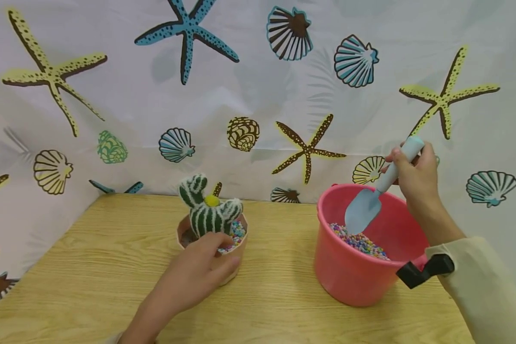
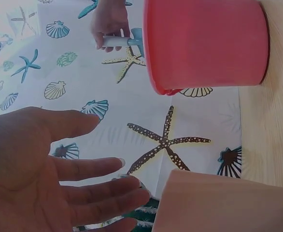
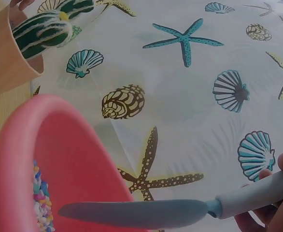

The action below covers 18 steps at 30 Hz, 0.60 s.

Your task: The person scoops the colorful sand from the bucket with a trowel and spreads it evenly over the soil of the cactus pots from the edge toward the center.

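In the head view my right hand grips the handle of a light blue hand trowel. The trowel's blade slants down inside a pink bucket, its tip close to the small multicoloured pebbles there. Over to the left, a knitted green-and-white cactus with a yellow top stands in a peach faceted pot. Similar coloured pebbles lie around it. My left hand is at the pot's near rim, its fingers loosely extended; whether they touch the cactus is hidden.
Both containers stand on a light wood-grain table, with a gap between them. A white cloth printed with starfish and shells hangs right behind. A black strap is on the right sleeve, near the bucket's rim.
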Tool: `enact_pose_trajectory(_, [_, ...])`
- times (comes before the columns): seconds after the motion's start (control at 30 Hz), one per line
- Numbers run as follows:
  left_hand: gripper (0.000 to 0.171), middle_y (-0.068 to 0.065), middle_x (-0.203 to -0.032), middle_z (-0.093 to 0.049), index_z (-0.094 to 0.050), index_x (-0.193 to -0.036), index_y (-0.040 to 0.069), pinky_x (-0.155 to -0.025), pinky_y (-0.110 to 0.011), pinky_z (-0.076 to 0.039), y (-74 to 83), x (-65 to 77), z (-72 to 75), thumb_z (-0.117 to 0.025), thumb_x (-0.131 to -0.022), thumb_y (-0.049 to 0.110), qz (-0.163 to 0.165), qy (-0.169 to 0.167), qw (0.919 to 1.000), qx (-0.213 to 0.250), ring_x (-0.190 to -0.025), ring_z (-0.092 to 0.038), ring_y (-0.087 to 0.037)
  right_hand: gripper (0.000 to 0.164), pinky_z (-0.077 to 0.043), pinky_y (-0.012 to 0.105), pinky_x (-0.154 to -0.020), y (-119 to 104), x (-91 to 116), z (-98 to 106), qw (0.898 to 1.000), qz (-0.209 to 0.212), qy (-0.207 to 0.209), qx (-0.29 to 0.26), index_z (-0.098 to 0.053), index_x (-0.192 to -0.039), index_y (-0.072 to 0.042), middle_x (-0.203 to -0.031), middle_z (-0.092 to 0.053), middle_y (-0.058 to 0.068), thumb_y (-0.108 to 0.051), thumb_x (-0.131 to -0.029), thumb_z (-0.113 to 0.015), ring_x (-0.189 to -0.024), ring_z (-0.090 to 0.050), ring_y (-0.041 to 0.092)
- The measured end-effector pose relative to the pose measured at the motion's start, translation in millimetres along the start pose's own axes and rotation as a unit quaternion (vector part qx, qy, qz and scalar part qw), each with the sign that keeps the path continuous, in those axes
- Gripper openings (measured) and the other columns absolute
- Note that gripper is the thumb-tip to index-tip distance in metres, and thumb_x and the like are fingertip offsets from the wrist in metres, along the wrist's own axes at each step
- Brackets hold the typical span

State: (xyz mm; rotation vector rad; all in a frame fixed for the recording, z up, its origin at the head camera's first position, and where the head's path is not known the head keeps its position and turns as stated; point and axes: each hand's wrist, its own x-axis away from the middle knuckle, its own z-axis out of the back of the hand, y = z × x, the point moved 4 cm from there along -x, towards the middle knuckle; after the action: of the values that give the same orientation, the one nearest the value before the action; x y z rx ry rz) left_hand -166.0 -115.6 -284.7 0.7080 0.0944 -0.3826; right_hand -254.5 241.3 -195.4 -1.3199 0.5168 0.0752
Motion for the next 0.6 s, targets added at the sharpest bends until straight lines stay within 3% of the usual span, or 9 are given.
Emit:
enact_pose_trajectory(0.23, [0.03, -0.004, -0.115, -0.062, -0.062, -0.115, 0.014, -0.082, -0.039, -0.053, 9.0, -10.1, -15.1, -0.061, -0.093, 0.033, 0.025, -0.033, 0.998, 0.046, -0.102, -0.062, -0.023, 0.012, -0.047, 0.015, -0.074, 19, -1, -1, 0.999, -0.003, -0.024, 0.047, -0.034, -0.112, -0.02, -0.09, -0.05, -0.007, -0.023, -0.102, -0.041, -0.076, -0.054, 0.005])
enact_pose_trajectory(0.47, [0.028, -0.005, -0.112, -0.063, -0.062, -0.112, 0.013, -0.079, -0.037, -0.052, 18.6, -19.1, -27.3, -0.062, -0.093, 0.033, -0.002, -0.049, 0.9974, 0.052, -0.096, -0.062, -0.019, 0.008, -0.035, 0.024, -0.08, 31, -1, -5, 0.998, -0.003, -0.046, 0.046, -0.034, -0.111, -0.021, -0.092, -0.042, -0.005, -0.022, -0.103, -0.037, -0.081, -0.045, 0.007])
enact_pose_trajectory(0.6, [0.028, -0.006, -0.11, -0.063, -0.062, -0.112, 0.01, -0.078, -0.038, -0.052, 24.1, -27.1, -34.8, -0.061, -0.093, 0.032, -0.023, -0.054, 0.9971, 0.049, -0.094, -0.061, -0.019, 0.01, -0.036, 0.024, -0.081, 36, -1, -5, 0.997, -0.006, -0.056, 0.056, -0.034, -0.113, -0.02, -0.093, -0.042, -0.005, -0.022, -0.103, -0.037, -0.083, -0.045, 0.007])
